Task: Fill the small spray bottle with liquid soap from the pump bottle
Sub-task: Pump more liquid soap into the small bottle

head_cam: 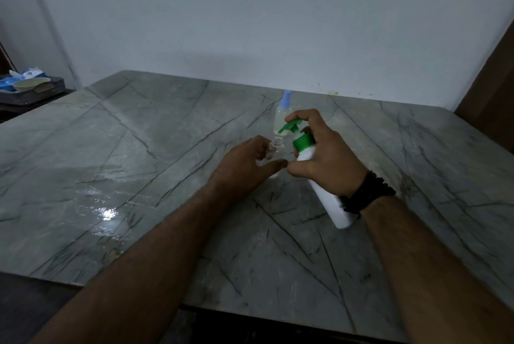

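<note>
My right hand [325, 154] grips a white pump bottle [329, 199] with a green pump head [292, 125], tilted so the nozzle points left and down. The forefinger lies over the pump head. Just under the nozzle stands a small clear bottle [275, 149] with its neck open and no cap on it. My left hand [247, 165] holds this small bottle between thumb and fingers, on the grey marble table [139, 176].
Behind the hands stands another clear spray bottle [281, 118] with a pale blue cap, some yellowish liquid inside. A dark tray with blue and white items [27, 85] sits off the table's far left. A wet, shiny patch [108, 213] lies on the left of the tabletop.
</note>
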